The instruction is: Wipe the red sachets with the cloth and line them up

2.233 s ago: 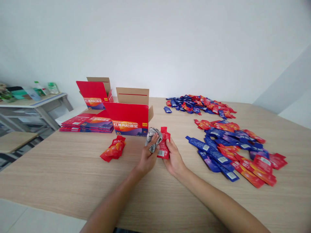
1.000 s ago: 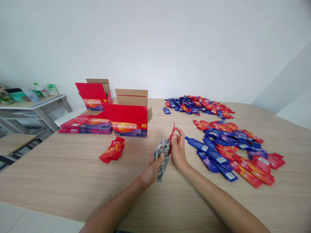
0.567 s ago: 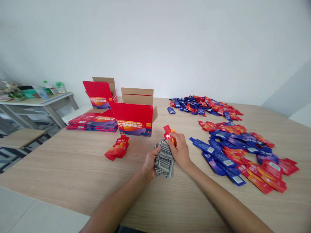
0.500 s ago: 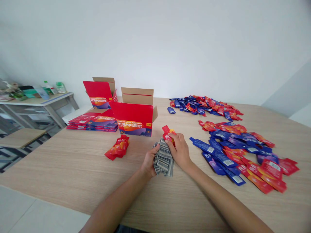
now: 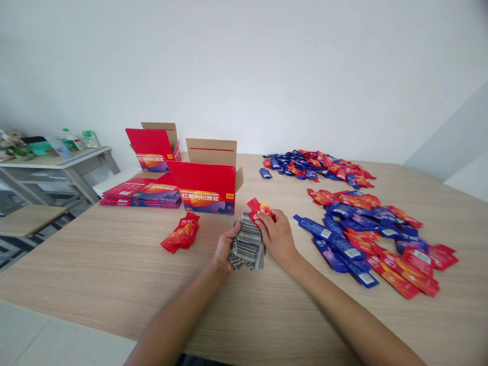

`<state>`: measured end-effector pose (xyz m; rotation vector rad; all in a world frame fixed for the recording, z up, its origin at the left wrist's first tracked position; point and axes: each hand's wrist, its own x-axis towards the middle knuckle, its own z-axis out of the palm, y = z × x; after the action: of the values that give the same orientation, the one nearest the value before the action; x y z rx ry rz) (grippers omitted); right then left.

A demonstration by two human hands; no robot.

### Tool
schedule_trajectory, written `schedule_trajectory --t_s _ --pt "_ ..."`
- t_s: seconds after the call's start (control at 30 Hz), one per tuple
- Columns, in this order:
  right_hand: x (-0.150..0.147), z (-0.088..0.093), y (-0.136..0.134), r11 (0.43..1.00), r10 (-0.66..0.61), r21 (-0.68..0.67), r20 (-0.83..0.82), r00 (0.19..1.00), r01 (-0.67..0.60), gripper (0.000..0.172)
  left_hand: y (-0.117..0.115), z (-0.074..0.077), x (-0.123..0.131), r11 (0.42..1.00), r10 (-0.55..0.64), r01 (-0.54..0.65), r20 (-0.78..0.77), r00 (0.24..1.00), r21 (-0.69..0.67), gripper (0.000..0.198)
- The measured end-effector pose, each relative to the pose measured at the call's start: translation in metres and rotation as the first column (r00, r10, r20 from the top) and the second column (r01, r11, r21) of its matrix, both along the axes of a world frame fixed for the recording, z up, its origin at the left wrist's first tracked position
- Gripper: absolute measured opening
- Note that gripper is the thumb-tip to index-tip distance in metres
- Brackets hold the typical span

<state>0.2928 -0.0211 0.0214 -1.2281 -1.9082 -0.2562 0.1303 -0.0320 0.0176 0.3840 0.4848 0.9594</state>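
My left hand (image 5: 224, 248) grips a grey striped cloth (image 5: 247, 246) bunched against the table. My right hand (image 5: 277, 237) pinches a red pouch (image 5: 257, 210) whose lower part lies against the cloth, just above it. To the left a small heap of red pouches (image 5: 180, 233) lies on the wooden table (image 5: 114, 274). An open red carton (image 5: 206, 186) stands behind my hands.
Loose red and blue pouches are spread at the right (image 5: 366, 229) and far back (image 5: 316, 165). A second open red carton (image 5: 151, 147) and a stack of flat cartons (image 5: 140, 194) sit at the left. A side table (image 5: 53, 161) with bottles stands beyond the table's left edge.
The red pouch was first flat in both hands, then turned edge-on. Now it lies face up on the cloth, and both hands have sunk to the table and shifted slightly left.
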Motion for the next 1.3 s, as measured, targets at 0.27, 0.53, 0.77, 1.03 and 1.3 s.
schedule_trajectory --t_s 0.27,0.53,0.77,1.03,1.3 --pt "0.006 0.015 0.001 0.998 0.030 -0.034 -0.390 0.920 -0.047 0.046 -0.017 -0.004 0.013 0.989 -0.146 0.145 -0.109 0.983 -0.020 0.033" --pt "0.019 0.041 0.016 0.910 -0.052 -0.161 -0.959 0.279 -0.383 0.042 -0.013 -0.001 0.007 0.974 -0.177 0.166 -0.066 0.982 -0.153 0.044" --pt "0.017 0.042 0.016 0.924 -0.055 -0.108 -0.987 0.154 -0.366 0.040 -0.016 -0.002 0.007 0.971 -0.200 0.190 -0.059 0.978 -0.143 0.047" --pt "0.015 0.039 0.019 0.902 -0.064 -0.115 -0.989 0.134 -0.416 0.041 -0.015 0.004 0.009 0.977 -0.098 0.090 -0.028 0.995 -0.193 0.039" --pt "0.018 0.035 0.000 0.796 0.413 -0.136 -0.591 0.693 -0.590 0.027 -0.005 0.016 -0.001 0.983 0.096 -0.097 -0.013 0.995 -0.155 0.040"
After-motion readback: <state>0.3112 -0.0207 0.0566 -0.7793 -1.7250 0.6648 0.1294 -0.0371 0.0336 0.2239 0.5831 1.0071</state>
